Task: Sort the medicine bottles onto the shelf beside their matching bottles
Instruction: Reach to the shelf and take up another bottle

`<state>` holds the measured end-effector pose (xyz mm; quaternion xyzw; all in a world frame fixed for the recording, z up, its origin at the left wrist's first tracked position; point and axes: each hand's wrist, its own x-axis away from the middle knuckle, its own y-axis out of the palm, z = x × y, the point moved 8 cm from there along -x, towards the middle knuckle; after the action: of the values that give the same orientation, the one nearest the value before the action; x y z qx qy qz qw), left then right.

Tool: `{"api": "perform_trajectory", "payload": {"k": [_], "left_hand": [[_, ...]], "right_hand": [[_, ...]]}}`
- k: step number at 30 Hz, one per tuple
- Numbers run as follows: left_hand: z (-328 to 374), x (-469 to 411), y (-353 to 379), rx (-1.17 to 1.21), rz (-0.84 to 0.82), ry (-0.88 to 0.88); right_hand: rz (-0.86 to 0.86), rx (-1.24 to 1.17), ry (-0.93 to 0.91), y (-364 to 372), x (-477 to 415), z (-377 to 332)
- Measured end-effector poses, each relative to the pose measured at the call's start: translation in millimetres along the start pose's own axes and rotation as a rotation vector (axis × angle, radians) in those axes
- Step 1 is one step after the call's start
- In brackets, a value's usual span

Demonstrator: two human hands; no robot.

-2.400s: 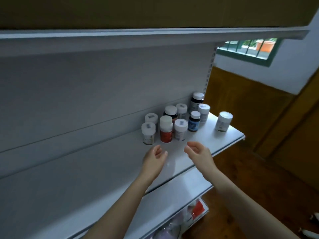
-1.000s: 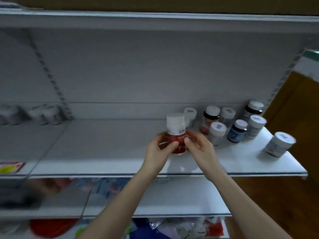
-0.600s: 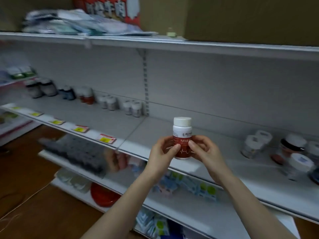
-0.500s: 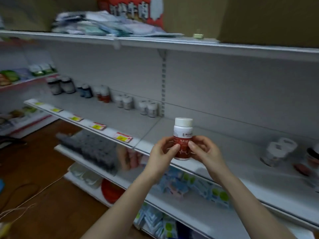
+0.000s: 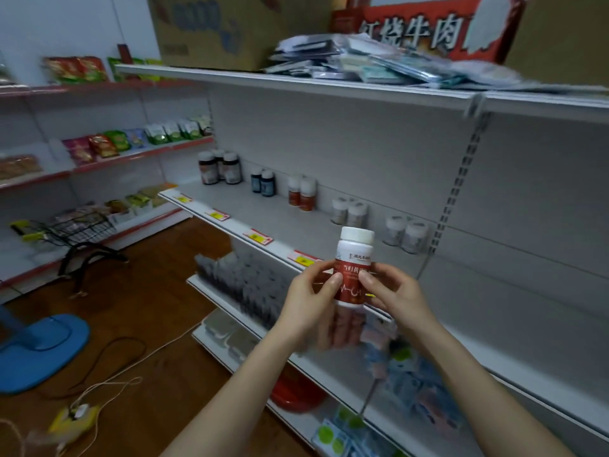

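Left hand (image 5: 306,301): curled round the left side of the red-label bottle (image 5: 355,250), thumb flat on the front of the label and fingers wrapped behind.
Right hand (image 5: 398,296): clamped on the same bottle from the right, its thumb tip on the label just beside the left thumb.
Red-label bottle: held in the air between both hands, in front of the edge of the middle shelf (image 5: 280,219). It stands upright with its long axis vertical, white cap up, printed label facing the camera and base hidden behind the fingers.
Middle shelf: white, with yellow-and-red price tags (image 5: 257,236) along its front lip.
White bottle pairs (image 5: 349,211): two small groups at the back of the shelf, behind the held bottle, the right-hand group near the slotted upright.
Matching red pair (image 5: 301,194): two upright white-capped bottles farther left on the shelf, touching each other.
Blue pair (image 5: 262,182): left of the red pair, standing apart from it.
Dark bottles (image 5: 219,167): three larger ones at the far left end.
Top shelf: a pile of flat packets (image 5: 362,61) and a cardboard box (image 5: 214,28).
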<state>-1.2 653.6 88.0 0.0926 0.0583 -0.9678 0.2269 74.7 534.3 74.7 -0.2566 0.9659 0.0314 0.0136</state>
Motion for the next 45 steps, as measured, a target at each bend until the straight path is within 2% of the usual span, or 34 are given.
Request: {"api": "perform_trajectory", "payload": {"k": [6,13,23,26,31,38,45], "left_hand": [[-21,-28,-71,0.016,0.109,-0.042],[-59,-91,-129,0.024,0.161,-0.093],[-92,-229,-172,-0.045,0.098,-0.162],[-102,-259,-181,-0.08,0.037,-0.178],[-121,-313,-186,-0.093,-0.132,-0.172],[-165,-388,-190,-0.178,-0.354,-0.17],[-200,-419,-182,-0.307,-0.549,-0.055]], "right_hand": [[-0.088,-0.029,0.047,70,-52,15],[-0.171,-0.012,0.1,130,-138,44],[-0.181,0.034,0.089,164,-274,47],[-0.198,0.062,0.085,174,-301,47],[-0.128,0.074,0.084,178,-342,61],[0.139,0.217,0.06,174,-380,76],[0.321,0.406,0.077,182,-394,95]]}}
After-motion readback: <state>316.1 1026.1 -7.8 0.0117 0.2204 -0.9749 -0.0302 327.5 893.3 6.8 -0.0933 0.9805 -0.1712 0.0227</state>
